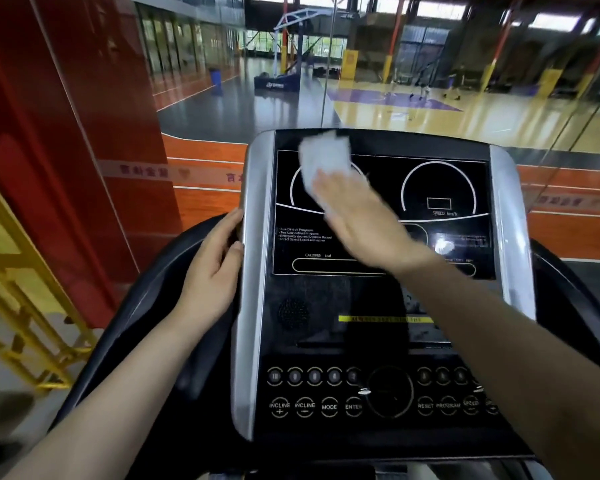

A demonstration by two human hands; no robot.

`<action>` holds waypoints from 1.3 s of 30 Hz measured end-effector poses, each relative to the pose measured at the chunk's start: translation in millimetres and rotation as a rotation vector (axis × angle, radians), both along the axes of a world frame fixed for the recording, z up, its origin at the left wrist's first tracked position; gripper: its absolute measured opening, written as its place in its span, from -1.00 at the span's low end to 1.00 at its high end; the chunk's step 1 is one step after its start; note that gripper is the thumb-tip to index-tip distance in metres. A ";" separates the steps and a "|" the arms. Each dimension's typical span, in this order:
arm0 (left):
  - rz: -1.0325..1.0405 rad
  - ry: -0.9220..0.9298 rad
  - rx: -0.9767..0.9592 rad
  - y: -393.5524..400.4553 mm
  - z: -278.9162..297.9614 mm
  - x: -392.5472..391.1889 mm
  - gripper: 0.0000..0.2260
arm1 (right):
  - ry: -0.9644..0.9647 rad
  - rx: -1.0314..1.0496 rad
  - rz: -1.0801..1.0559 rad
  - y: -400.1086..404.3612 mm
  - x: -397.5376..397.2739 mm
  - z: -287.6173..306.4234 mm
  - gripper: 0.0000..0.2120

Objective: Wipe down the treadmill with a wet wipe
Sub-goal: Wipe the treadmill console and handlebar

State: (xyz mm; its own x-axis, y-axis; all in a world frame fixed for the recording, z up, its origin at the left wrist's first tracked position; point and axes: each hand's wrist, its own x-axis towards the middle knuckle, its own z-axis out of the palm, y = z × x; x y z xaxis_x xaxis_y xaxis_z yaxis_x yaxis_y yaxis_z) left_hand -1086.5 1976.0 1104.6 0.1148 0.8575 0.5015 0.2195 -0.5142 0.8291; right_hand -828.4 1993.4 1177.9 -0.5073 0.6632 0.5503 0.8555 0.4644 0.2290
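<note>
The treadmill's black console point(440, 188) with silver side trims fills the middle of the view. A white wet wipe point(323, 161) lies on the upper left of its display panel. My right hand point(357, 216) lies flat on the wipe with straight fingers and presses it against the screen; it looks blurred. My left hand point(212, 268) grips the console's left silver edge point(253, 306), thumb on the front, fingers behind. Rows of round buttons point(316, 375) sit at the bottom of the console.
Black curved handrails point(146, 306) flank the console on both sides. A red pillar point(66, 133) and yellow railing point(32, 323) stand to the left. A glass wall ahead looks onto a basketball court point(430, 109).
</note>
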 end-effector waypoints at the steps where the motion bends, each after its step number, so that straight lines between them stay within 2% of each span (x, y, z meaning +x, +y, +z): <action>1: 0.016 0.028 0.023 0.7 -0.4 0.7 -0.56 | -0.136 0.011 0.070 -25.1 -3.5 -18.7 -0.57; 2: 0.034 0.057 0.043 1.8 -0.8 2.1 -0.54 | -0.287 -0.046 0.169 -51.8 2.5 -43.9 -0.59; 4: 0.077 0.116 0.089 1.3 -0.3 7.0 -0.51 | -0.466 -0.303 0.422 -95.2 30.6 -74.6 -0.56; 5: 0.105 0.162 0.125 -0.5 1.0 10.1 -0.50 | -0.493 -0.341 0.512 -99.8 44.7 -66.1 -0.56; 7: 0.151 0.282 0.217 -3.8 4.2 20.2 -0.49 | -0.488 -0.257 0.586 -74.7 61.1 -34.7 -0.59; 8: 0.169 0.334 0.255 -5.3 5.9 26.4 -0.49 | -0.394 -0.226 0.518 -52.6 63.4 -11.0 -0.59; 11: 0.254 0.459 0.274 -8.5 5.7 42.0 -0.47 | -0.073 -0.061 0.138 14.3 81.8 43.4 -0.54; 13: 0.330 0.543 0.293 -9.9 4.3 46.3 -0.48 | 0.028 -0.012 -0.026 21.2 85.4 14.7 -0.51; 14: 0.359 0.568 0.300 -10.8 4.3 47.0 -0.48 | -0.004 -0.050 0.007 8.2 79.8 -10.9 -0.51; 17: 0.379 0.644 0.346 -14.9 5.0 48.8 -0.50 | -0.238 -0.277 0.331 -68.2 62.1 -66.8 -0.52; 19: 0.363 0.734 0.402 -17.8 4.4 53.3 -0.50 | -0.266 -0.380 0.575 -87.2 76.5 -51.7 -0.63; 20: 0.347 0.765 0.418 -18.3 5.3 56.3 -0.50 | -0.270 -0.407 0.611 -83.7 82.5 -30.0 -0.64; 22: 0.317 0.788 0.422 -18.3 9.6 63.4 -0.50 | -0.191 -0.344 0.464 -49.4 100.2 7.9 -0.62; 24: 0.298 0.779 0.412 -17.3 13.3 71.4 -0.50 | -0.064 -0.182 0.193 -0.7 112.9 38.9 -0.61; 26: 0.281 0.776 0.397 -16.8 16.5 79.3 -0.50 | 0.012 -0.041 0.043 11.6 113.3 28.5 -0.54; 28: 0.274 0.784 0.394 -16.4 15.5 85.1 -0.50 | -0.071 -0.046 0.109 -27.7 103.7 -6.4 -0.53; 30: 0.263 0.795 0.400 -16.9 11.9 89.1 -0.50 | -0.214 -0.256 0.275 -73.8 103.4 -46.0 -0.51; 31: 0.254 0.793 0.399 -17.5 10.2 91.7 -0.50 | -0.262 -0.292 0.357 -89.5 106.6 -58.6 -0.50; 33: 0.225 0.772 0.395 -16.2 9.3 97.7 -0.51 | -0.288 -0.300 0.476 -87.3 114.6 -41.5 -0.47; 35: 0.201 0.749 0.401 -14.5 11.5 105.2 -0.52 | -0.282 -0.295 0.485 -60.4 122.7 -5.0 -0.53; 37: 0.201 0.726 0.388 -14.1 13.6 113.4 -0.52 | -0.115 -0.184 0.296 -18.7 145.4 24.6 -0.57; 39: 0.197 0.710 0.379 -15.4 15.2 119.6 -0.53 | 0.080 -0.079 0.026 -2.1 152.4 25.5 -0.52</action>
